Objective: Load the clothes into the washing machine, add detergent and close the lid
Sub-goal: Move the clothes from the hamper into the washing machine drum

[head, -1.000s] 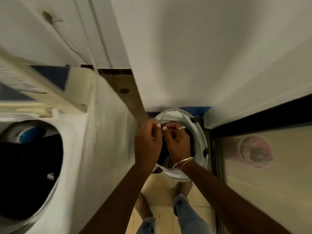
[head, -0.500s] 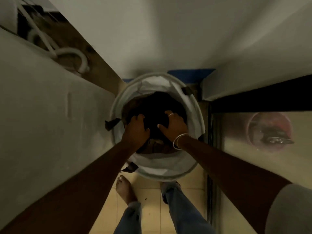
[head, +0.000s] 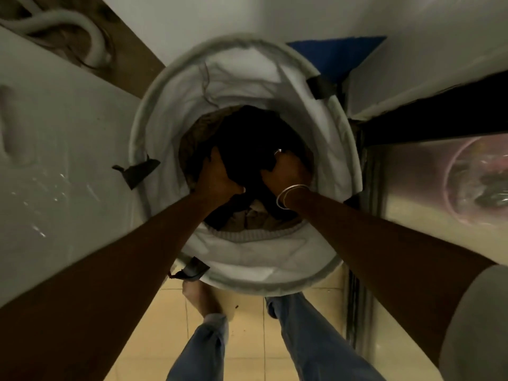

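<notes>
- Hands first: left hand (head: 217, 174) down inside the laundry hamper (head: 275, 268), fingers curled into the dark clothes (head: 247, 149), gripping a bunch of fabric.
- right hand (head: 286, 169) also in the hamper, closed on the same dark bundle; ring on one finger, bangles (head: 288, 195) at the wrist.
- Both forearms reach down from the lower corners of the view; grey sleeve (head: 475, 320) on the right arm.
- Clothes sit at the bottom of the hamper: dark bundle on top, brownish pieces and a grey ribbed edge under it, nearer the person.
- Hamper is a white fabric tub with a round rim and dark strap tabs, standing on the tiled floor (head: 247, 339) just in front of the person's feet and jeans.
- washing machine (head: 55, 160): only its white side panel shows, left of the hamper, touching or just beside it; opening and lid out of view. Grey hose (head: 68, 23) behind it, upper left.
- Progress, as a judgement: early. Clothes in view are all in the hamper, none seen going into the drum. Lift and transfer, detergent and lid all left. No detergent visible.
- Versus half a second ago: hands then lay on top of the pile, fingers spread; now dug in deeper and clenched. Camera has dropped closer, hamper fills more of the view.
</notes>
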A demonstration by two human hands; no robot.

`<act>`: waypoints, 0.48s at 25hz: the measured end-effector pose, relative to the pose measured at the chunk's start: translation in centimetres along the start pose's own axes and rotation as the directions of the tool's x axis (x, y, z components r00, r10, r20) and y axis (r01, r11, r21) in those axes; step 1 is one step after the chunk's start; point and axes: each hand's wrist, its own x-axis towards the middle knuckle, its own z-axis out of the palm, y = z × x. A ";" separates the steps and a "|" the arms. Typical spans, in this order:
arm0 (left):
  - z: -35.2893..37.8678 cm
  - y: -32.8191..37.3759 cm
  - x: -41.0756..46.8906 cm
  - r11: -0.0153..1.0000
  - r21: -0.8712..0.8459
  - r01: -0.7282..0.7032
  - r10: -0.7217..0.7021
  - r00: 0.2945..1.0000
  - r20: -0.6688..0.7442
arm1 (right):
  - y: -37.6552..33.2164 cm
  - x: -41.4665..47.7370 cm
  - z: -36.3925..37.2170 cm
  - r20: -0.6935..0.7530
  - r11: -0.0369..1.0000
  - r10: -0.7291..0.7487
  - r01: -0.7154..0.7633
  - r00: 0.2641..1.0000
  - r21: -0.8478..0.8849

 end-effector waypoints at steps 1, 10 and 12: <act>-0.6 0.1 -0.9 0.999 -0.030 -0.012 0.011 1.000 -0.029 | -1.5 -1.7 -1.8 -0.077 0.999 -0.001 0.005 0.997 0.047; -10.4 6.3 -15.7 0.899 -0.438 -0.006 0.031 0.998 0.050 | -13.5 -16.5 -13.4 -0.310 0.669 -0.239 0.387 0.920 0.634; -12.0 8.0 -18.8 0.839 -0.540 -0.068 0.055 0.998 -0.041 | -16.1 -19.3 -16.2 -0.356 0.596 -0.306 0.469 0.883 0.652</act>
